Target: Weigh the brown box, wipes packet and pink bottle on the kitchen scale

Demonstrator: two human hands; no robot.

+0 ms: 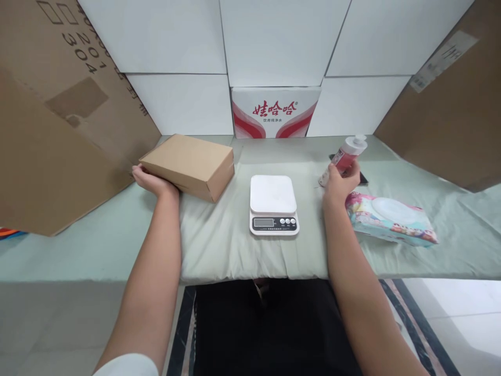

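My left hand [151, 183] rests against the near left corner of a shut brown cardboard box [190, 164] lying on the cloth-covered table [219, 245]. My right hand [340, 184] grips a pink bottle with a white pump top [348, 152], held tilted above the table. A white digital kitchen scale [273, 203] sits between my hands with nothing on its platform. A pack of wet wipes [389, 219] lies just right of my right wrist.
Large brown cartons [58, 130] lean in at the left and right [450, 115]. White boxes and one with red print [275, 112] stack along the back. A dark flat object [363, 178] lies behind the bottle. The table's front edge is near my body.
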